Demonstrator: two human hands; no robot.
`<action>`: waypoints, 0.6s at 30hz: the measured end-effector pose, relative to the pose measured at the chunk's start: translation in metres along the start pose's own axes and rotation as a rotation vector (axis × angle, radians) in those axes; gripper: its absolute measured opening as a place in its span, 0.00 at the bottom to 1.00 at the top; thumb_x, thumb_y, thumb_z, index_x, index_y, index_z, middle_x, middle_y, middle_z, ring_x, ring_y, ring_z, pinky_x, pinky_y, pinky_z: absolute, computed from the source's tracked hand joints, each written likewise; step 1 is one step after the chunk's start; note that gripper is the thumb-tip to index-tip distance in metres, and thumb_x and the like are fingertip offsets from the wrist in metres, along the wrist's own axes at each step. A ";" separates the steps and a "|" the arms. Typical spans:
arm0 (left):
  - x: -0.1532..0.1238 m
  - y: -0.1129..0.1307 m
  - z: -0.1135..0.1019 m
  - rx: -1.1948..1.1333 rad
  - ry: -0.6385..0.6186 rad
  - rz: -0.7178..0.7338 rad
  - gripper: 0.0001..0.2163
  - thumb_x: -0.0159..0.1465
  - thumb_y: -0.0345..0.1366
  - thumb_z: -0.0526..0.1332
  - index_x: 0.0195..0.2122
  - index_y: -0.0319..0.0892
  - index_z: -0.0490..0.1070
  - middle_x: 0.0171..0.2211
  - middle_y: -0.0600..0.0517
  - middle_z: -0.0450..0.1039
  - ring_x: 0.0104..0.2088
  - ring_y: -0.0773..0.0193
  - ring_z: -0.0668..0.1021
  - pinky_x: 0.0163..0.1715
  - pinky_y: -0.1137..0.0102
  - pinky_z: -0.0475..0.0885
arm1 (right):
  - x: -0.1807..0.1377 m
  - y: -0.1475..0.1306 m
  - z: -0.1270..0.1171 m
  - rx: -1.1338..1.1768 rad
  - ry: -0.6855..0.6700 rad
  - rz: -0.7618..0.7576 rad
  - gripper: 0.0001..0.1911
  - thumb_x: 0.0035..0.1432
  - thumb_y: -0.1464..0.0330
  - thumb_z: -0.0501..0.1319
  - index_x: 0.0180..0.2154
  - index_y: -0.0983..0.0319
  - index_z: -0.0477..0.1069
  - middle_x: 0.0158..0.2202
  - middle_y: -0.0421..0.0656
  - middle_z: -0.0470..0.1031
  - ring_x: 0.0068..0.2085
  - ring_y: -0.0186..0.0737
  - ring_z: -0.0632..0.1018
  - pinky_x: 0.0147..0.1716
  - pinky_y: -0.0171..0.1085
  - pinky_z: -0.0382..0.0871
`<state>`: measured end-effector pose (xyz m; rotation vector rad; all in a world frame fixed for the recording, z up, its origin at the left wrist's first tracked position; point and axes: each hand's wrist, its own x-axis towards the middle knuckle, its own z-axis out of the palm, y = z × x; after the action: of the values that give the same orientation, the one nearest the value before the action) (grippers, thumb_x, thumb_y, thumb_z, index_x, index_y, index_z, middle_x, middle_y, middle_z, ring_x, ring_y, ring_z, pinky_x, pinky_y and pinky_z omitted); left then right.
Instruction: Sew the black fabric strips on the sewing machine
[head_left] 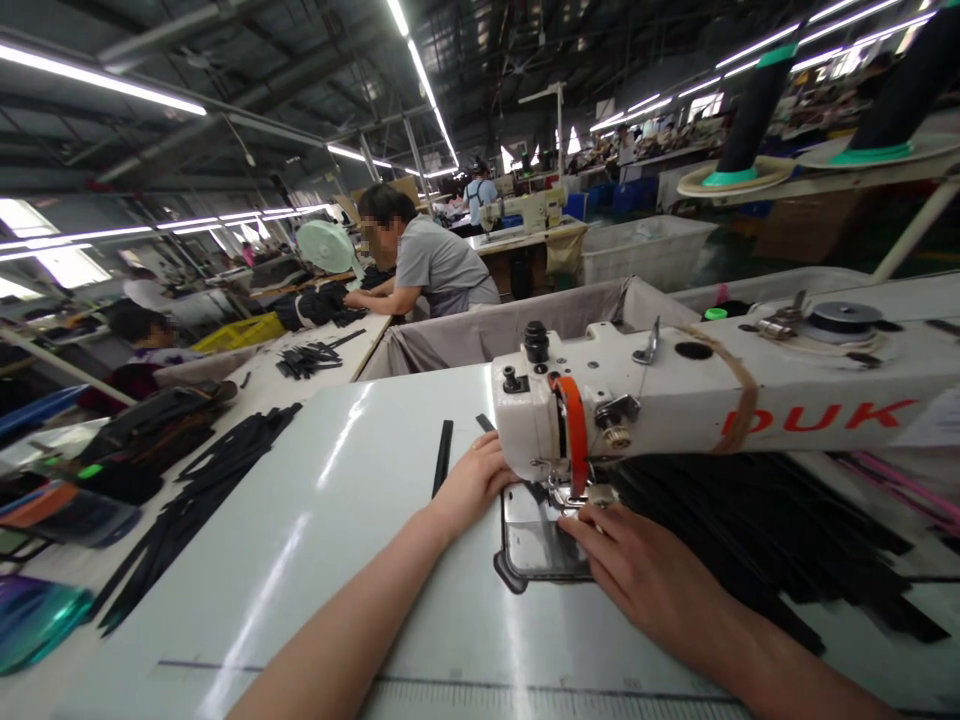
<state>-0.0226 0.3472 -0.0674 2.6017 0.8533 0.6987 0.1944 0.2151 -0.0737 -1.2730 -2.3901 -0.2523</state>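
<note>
The sewing machine [660, 395] is white, its lettering [819, 418] red, strips [765, 540] black.

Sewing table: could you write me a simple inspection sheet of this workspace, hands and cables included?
Surface: pale tabletop, ruler marks near the front.
Job's things: white sewing machine; one black strip to its left; heaped black strips beyond the right forearm.
Clutter: more dark strips at far left.
Hands: left hand beside the machine head, right hand at the metal plate; grip unclear.
Cables: nothing clearly seen.
Surroundings: co-worker leaning forward, thread spools.
</note>
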 end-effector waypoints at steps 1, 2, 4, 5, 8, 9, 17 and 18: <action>-0.007 -0.002 -0.007 0.015 -0.012 -0.012 0.09 0.67 0.31 0.55 0.39 0.47 0.75 0.43 0.51 0.78 0.49 0.60 0.75 0.53 0.63 0.70 | 0.000 0.000 0.000 -0.010 0.007 -0.008 0.19 0.51 0.82 0.59 0.46 0.66 0.72 0.41 0.51 0.77 0.40 0.48 0.79 0.37 0.45 0.78; -0.014 -0.004 -0.014 0.039 -0.023 -0.036 0.09 0.67 0.31 0.55 0.41 0.47 0.74 0.44 0.51 0.77 0.50 0.60 0.74 0.55 0.61 0.68 | -0.001 0.000 0.000 -0.016 0.005 -0.013 0.19 0.51 0.82 0.59 0.46 0.66 0.73 0.41 0.51 0.77 0.40 0.48 0.79 0.37 0.45 0.78; -0.026 -0.001 -0.028 0.110 -0.053 -0.094 0.08 0.67 0.31 0.55 0.40 0.46 0.74 0.43 0.51 0.78 0.50 0.59 0.74 0.58 0.56 0.63 | -0.002 0.001 0.001 -0.021 0.000 -0.014 0.20 0.52 0.82 0.58 0.47 0.66 0.72 0.41 0.50 0.77 0.40 0.48 0.79 0.37 0.45 0.78; -0.029 0.003 -0.034 0.146 -0.058 -0.126 0.06 0.66 0.32 0.56 0.38 0.46 0.73 0.40 0.51 0.78 0.49 0.58 0.74 0.58 0.54 0.62 | -0.002 0.001 0.001 -0.022 -0.001 -0.016 0.20 0.52 0.81 0.57 0.47 0.66 0.72 0.41 0.50 0.77 0.40 0.47 0.79 0.38 0.45 0.78; -0.029 0.027 -0.042 0.109 0.037 -0.290 0.03 0.63 0.33 0.60 0.32 0.44 0.72 0.32 0.52 0.77 0.40 0.58 0.75 0.49 0.57 0.68 | -0.001 0.001 0.001 -0.014 0.027 -0.044 0.19 0.55 0.80 0.55 0.49 0.65 0.71 0.41 0.49 0.76 0.40 0.44 0.79 0.39 0.42 0.77; -0.027 0.039 -0.040 0.007 0.071 -0.385 0.01 0.62 0.33 0.61 0.33 0.43 0.71 0.30 0.52 0.76 0.37 0.59 0.75 0.43 0.61 0.70 | -0.001 0.001 0.000 -0.009 0.052 -0.056 0.18 0.57 0.80 0.54 0.49 0.65 0.71 0.42 0.49 0.76 0.41 0.44 0.79 0.39 0.42 0.77; -0.026 0.086 0.015 -0.843 -0.151 -0.854 0.06 0.61 0.32 0.56 0.39 0.42 0.61 0.18 0.61 0.67 0.15 0.66 0.72 0.18 0.71 0.69 | 0.001 -0.015 -0.012 0.027 0.066 -0.275 0.19 0.61 0.79 0.51 0.51 0.64 0.70 0.47 0.50 0.76 0.44 0.42 0.79 0.39 0.37 0.76; -0.028 0.085 0.017 -0.700 -0.124 -0.806 0.05 0.62 0.32 0.56 0.39 0.42 0.63 0.18 0.60 0.67 0.17 0.65 0.73 0.20 0.70 0.71 | 0.000 -0.016 -0.012 0.002 0.087 -0.285 0.19 0.60 0.80 0.50 0.50 0.66 0.71 0.46 0.50 0.77 0.43 0.42 0.79 0.39 0.37 0.76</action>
<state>0.0066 0.2620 -0.0544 1.4882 1.2186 0.4618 0.1845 0.2016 -0.0626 -0.8972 -2.4901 -0.3799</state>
